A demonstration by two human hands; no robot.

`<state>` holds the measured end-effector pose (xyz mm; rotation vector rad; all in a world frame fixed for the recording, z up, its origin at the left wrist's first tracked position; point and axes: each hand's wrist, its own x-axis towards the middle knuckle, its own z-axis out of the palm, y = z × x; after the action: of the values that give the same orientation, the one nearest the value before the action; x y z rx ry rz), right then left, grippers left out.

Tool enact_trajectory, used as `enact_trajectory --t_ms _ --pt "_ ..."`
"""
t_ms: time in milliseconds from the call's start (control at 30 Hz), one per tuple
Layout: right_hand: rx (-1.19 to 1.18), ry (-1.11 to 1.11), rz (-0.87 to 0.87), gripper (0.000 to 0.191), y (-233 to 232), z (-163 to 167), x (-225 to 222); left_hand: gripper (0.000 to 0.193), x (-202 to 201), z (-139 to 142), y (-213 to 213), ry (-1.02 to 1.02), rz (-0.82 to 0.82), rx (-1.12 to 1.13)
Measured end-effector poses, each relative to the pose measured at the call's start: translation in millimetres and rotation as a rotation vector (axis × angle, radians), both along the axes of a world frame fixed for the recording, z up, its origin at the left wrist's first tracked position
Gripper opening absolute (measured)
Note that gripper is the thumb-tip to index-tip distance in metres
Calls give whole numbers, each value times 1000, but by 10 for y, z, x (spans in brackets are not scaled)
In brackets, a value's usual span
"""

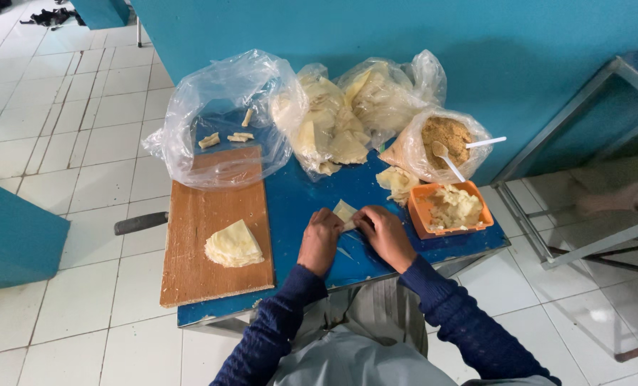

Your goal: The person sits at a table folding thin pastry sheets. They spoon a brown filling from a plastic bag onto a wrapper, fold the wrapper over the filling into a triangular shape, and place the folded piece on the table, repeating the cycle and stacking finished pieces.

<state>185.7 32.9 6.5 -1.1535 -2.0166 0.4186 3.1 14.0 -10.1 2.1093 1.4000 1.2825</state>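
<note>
On the blue table (290,207), left hand (320,239) and right hand (384,234) both pinch one pale wrapper (345,211). It lies between a wooden board (197,214) and an orange tub (422,218).

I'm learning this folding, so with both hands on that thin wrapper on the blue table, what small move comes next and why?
Probably keep rolling: left hand and right hand pinch a half-folded pale wrapper, while finished rolls lie in the open clear bag.

At the far side of the counter (305,200) stand three clear plastic bags: a nearly empty one (219,114) left, a pale-wrapper bag (347,114) in the middle, and a brown-filling bag (444,143) right.
</note>
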Motion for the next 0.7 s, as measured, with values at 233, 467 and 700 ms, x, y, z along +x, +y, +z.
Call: enact_trajectory --t_ms 233,467,700 --pt "147 -54 52 10 45 42 -54 4 1 51 193 57 16 1" --pt "195 -181 179 12 -22 115 -8 4 -51 59 137 44 -79 -48" --pt "145 -172 206 12 45 179 12 16 -109 91 191 -11 -162 -21"
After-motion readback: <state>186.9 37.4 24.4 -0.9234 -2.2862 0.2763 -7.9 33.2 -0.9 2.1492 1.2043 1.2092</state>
